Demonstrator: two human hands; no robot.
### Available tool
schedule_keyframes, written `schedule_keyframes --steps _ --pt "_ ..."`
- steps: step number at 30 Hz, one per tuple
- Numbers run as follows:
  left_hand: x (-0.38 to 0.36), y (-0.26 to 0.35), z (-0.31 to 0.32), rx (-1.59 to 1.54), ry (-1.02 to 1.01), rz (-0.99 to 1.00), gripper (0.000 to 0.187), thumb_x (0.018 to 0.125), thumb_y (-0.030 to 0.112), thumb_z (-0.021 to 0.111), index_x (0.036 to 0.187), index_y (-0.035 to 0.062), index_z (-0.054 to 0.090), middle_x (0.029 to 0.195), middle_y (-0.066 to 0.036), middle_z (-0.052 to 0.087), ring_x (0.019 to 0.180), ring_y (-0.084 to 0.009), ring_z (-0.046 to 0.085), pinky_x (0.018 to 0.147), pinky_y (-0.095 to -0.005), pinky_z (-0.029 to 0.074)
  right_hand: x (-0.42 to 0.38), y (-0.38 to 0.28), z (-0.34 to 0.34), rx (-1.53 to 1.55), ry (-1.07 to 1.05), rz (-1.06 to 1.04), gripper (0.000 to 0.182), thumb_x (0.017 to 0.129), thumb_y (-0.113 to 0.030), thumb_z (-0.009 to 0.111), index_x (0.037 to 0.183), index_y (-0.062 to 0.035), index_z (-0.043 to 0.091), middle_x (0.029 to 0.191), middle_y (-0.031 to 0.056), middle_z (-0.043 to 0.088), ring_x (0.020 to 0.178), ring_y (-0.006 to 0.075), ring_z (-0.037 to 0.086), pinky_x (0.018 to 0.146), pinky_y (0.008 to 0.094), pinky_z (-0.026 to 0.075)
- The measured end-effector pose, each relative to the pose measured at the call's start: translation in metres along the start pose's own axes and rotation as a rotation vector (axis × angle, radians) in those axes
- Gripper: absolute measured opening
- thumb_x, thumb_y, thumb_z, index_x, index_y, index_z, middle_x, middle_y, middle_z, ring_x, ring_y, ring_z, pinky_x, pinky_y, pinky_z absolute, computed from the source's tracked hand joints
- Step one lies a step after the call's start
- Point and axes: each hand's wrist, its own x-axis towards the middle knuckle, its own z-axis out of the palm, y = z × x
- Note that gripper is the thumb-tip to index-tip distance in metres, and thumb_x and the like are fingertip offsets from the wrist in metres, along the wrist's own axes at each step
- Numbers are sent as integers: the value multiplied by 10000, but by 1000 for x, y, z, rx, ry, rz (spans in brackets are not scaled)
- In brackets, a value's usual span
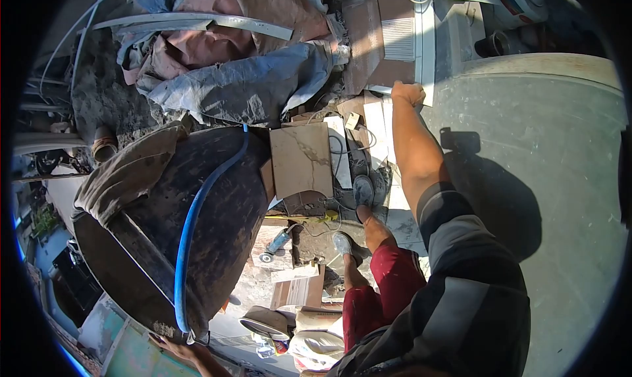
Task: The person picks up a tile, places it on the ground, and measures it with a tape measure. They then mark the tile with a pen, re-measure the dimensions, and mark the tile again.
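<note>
You're reaching far ahead with your right hand [409, 93], and its fingers are curling in, clamped on the near edge of the brown panel [359, 48]. That panel is lying at the far side, just right of the middle, with a white border along its right side and a ribbed light patch on its face. Your left hand [176, 348] is down at the near left, beside the rim of the big dark drum [220, 226]; you're showing mostly its back and fingertips, so I cannot tell whether it is gripping anything.

The blue hose [191, 226] is curving along the drum, its near end sitting close to that left hand (a very bright blue, this one). A grey-brown cloth [131, 173] is draping over the drum's left side. Between the drum and your right arm, a marbled tile [301, 160] is lying flat, with a loose cable [339, 150] just to its right. Nearer to you, an angle grinder [275, 245] is resting on a light tile, left of your feet. Crumpled tarps [237, 81] are heaping up at the far left, and a broad grey-green surface [559, 179] is filling the right side, catching your shadow.
</note>
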Motion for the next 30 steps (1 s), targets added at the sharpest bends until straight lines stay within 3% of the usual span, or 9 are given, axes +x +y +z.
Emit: schedule_keyframes --steps 3,6,8,13,17,20,24,29,30 --pt "2 21 -5 -207 9 -208 704 907 522 380 1343 -25 456 1398 -279 345 1300 -407 354 1063 -497 302 -3 -3 5 -41 63 43 698 692 -240 707 1246 88 438 1224 265 438 1146 380 466 958 430 443" --pt "0 19 -10 -164 -26 -147 716 907 530 379 1364 -18 432 1416 -271 331 1309 -400 344 1065 -487 302 -14 -3 0 -35 113 49 627 683 -278 694 1193 39 514 1211 228 493 1185 361 441 1007 408 396" --pt "2 21 -7 -181 -28 -173 723 907 536 374 1369 -17 427 1423 -268 323 1312 -395 342 1065 -483 302 -11 -4 0 -6 187 69 497 673 -197 710 1089 14 538 1139 204 515 1080 358 505 935 425 446" --pt "13 84 -13 -663 35 -574 684 948 484 384 1435 11 300 1438 -208 325 1307 -346 359 1073 -469 301 -7 3 2 187 156 20 493 673 -212 739 1055 27 538 1103 230 537 1004 375 553 903 435 471" --pt "16 105 -16 -692 2 -572 661 965 442 390 1450 17 245 1442 -182 321 1305 -327 363 1071 -463 311 -26 -12 3 225 169 -67 567 645 -246 795 1061 60 561 1059 273 603 1020 409 582 916 425 460" --pt "12 85 -15 -587 -47 -402 645 961 451 357 1446 33 278 1462 -180 293 1309 -333 347 1069 -477 307 -30 -42 -8 69 -202 -171 502 735 -345 715 1080 0 600 1135 238 612 1065 383 593 916 419 474" --pt "14 93 -16 -692 -2 -563 635 968 426 358 1442 14 272 1469 -178 279 1318 -328 339 1075 -474 301 -22 -90 7 -370 -531 -411 475 812 -438 582 1158 -115 622 1190 176 615 1107 338 591 929 416 476" --pt "10 79 -13 -730 11 -513 602 993 398 332 1422 -22 289 1465 -211 273 1324 -354 325 1096 -470 278 -37 -113 15 -262 -417 -457 492 828 -422 556 1117 -32 634 1154 205 624 1085 372 592 926 428 471" --pt "9 70 -13 -456 -17 -271 584 1002 393 316 1387 -45 342 1459 -250 273 1330 -380 309 1100 -482 275 -37 -113 17 -273 -408 -459 465 834 -395 546 1107 -31 639 1154 210 622 1084 375 592 925 432 472"
